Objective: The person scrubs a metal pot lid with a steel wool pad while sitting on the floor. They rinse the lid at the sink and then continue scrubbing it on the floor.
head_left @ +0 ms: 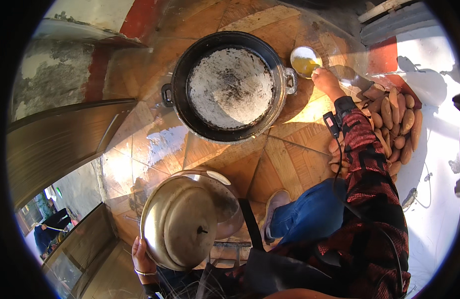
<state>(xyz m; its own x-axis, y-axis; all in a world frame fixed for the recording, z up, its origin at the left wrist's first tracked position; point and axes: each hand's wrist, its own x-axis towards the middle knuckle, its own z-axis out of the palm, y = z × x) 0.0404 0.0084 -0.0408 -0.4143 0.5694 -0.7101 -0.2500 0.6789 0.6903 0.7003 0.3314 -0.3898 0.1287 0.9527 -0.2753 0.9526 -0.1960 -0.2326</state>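
Observation:
My left hand (pixel 140 256) grips the rim of a round, dull metal pot lid (pixel 182 224), tilted up at the lower left. A small dark knob shows on the lid. My right hand (pixel 327 83) reaches far forward, its fingers closed on the near edge of a small white bowl (pixel 303 54). Some yellow liquid lies in the bowl. To its left a wide black pan (pixel 230 87) with two side handles stands on the floor, its inner bottom pale and scorched. A metal pot (pixel 227 212) is partly hidden behind the lid.
A heap of sweet potatoes (pixel 397 119) lies by the white wall at right. A wooden panel (pixel 70 139) stands at left. My foot (pixel 276 207) is on the tiled floor (pixel 210 159). Another person (pixel 51 229) is in the background at lower left.

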